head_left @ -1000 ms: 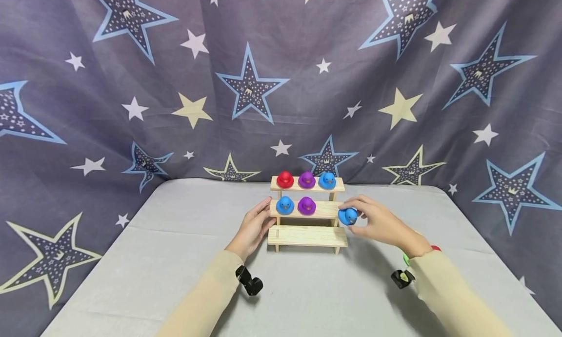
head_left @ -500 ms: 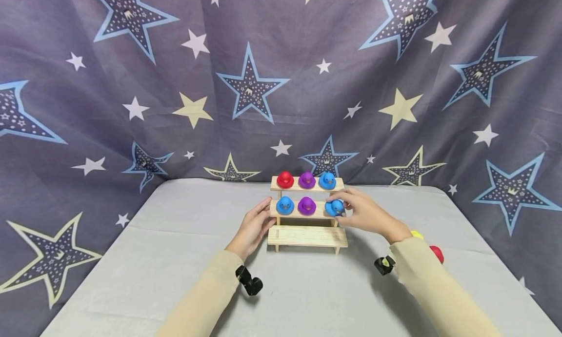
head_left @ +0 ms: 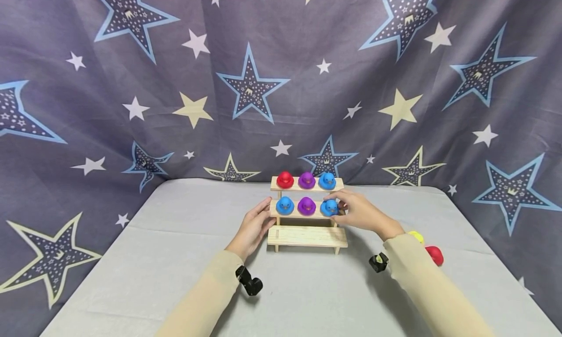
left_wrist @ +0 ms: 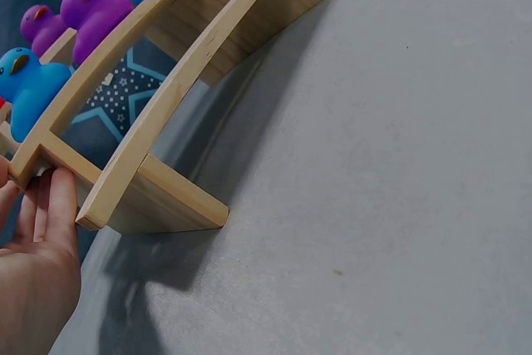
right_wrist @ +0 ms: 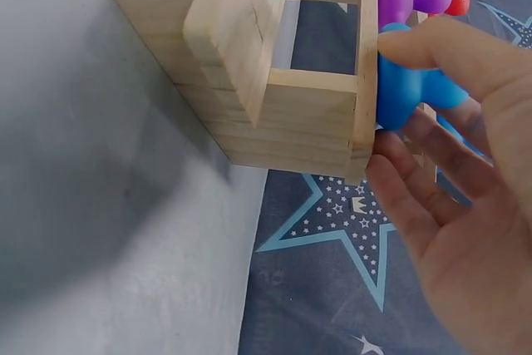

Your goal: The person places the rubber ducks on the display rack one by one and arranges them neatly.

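A three-step wooden shelf point(head_left: 307, 235) stands on the table, with rubber ducks on its upper two steps. My right hand point(head_left: 362, 212) pinches a blue rubber duck point(head_left: 329, 208) at the right end of the middle step; in the right wrist view the thumb is on the duck point(right_wrist: 399, 89) and the lower fingers reach the step's end. To its left on that step sit a purple duck point(head_left: 306, 206) and another blue duck point(head_left: 285, 206). My left hand point(head_left: 252, 227) grips the left end of the middle step, fingers under the board in the left wrist view.
The top step carries a red duck point(head_left: 285, 180), a purple duck point(head_left: 307, 180) and a blue duck point(head_left: 327, 181). Beside my right forearm lie a yellow object point(head_left: 416, 236) and a red object point(head_left: 434, 255), partly covered by the sleeve. A star-patterned cloth point(head_left: 263, 147) hangs behind the table.
My right hand has brought the blue duck leftward and up from beside the shelf onto the middle step's right end. The left hand has stayed in place.
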The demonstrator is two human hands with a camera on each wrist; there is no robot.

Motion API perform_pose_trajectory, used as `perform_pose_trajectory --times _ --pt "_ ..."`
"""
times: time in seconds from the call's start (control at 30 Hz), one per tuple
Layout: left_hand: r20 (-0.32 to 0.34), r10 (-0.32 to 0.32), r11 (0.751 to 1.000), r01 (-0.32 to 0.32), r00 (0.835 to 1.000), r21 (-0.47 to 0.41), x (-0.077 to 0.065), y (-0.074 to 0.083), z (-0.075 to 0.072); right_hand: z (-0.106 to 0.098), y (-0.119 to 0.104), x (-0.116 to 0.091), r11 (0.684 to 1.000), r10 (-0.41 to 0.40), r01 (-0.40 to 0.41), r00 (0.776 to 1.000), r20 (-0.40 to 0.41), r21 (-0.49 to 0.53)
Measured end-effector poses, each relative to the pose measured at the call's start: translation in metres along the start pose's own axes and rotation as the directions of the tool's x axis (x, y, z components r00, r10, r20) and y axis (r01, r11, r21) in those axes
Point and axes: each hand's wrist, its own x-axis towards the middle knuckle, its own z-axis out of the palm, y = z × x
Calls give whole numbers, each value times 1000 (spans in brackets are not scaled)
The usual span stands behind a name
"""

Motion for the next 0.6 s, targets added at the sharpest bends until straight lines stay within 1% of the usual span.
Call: perform_pose_trajectory --times 0.2,0.6 --pt "2 3 1000 -3 1000 -2 0 1 1 1 0 -1 999 29 -28 999 -19 29" --pt "5 7 1000 -7 1000 1 -1 0 1 3 2 -2 999 42 -42 999 -29 13"
